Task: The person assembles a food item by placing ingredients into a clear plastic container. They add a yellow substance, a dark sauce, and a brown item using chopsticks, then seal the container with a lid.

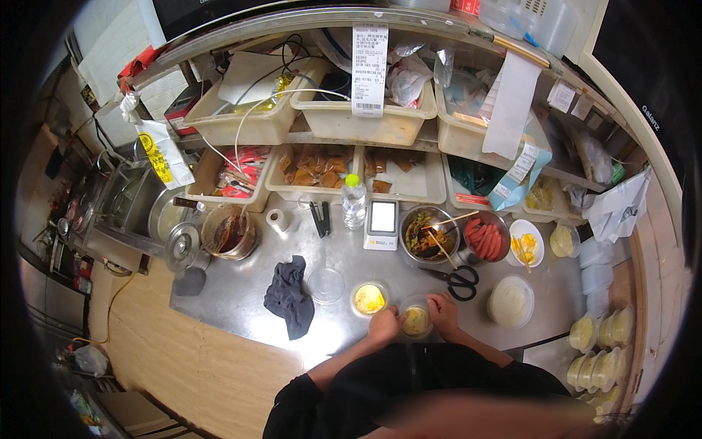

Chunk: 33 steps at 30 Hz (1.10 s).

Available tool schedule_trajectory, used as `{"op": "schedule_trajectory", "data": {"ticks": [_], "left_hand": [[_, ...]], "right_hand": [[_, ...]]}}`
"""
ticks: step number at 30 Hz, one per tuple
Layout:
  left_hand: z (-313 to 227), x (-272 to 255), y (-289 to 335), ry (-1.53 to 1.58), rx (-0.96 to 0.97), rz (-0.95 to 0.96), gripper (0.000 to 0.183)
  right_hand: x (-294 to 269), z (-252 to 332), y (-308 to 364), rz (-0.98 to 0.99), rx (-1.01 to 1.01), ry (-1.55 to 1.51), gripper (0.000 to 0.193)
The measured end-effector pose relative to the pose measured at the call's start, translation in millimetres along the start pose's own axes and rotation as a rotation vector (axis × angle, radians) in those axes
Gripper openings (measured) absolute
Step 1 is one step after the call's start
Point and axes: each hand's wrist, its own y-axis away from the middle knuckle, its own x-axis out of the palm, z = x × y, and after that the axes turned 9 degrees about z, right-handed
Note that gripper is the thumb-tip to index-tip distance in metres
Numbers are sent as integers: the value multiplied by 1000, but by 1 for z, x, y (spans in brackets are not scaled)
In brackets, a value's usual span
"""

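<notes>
A small round plastic bowl point(417, 321) with pale yellowish food in it sits on the steel counter, between my two hands. My left hand point(385, 325) is closed at its left rim, fingers curled. At the opposite rim my right hand point(442, 313) is closed too; whether a lid covers the bowl, I cannot tell. Just beyond my left hand stands another plastic bowl point(368, 299) with bright yellow food on top. A clear round lid point(326, 285) lies farther left. Black-handled scissors point(462, 282) lie beyond my right hand.
A dark cloth point(289, 296) lies left on the counter. Behind are a water bottle point(354, 203), a small screen device point(382, 225), a metal bowl with chopsticks point(420, 253) and a bowl of red sausages point(485, 238). Right are a white tub point(511, 301) and stacked tubs point(596, 372).
</notes>
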Motion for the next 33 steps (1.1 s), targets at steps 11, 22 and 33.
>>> {"op": "schedule_trajectory", "data": {"ticks": [11, 22, 33], "left_hand": [[19, 22, -16, 233, 53, 2, 27], [12, 19, -12, 303, -44, 142, 30], [22, 27, -18, -458, 404, 158, 66]], "right_hand": [[5, -17, 24, -24, 78, 124, 13], [14, -25, 33, 32, 170, 185, 29], [27, -36, 36, 146, 79, 296, 42]]}}
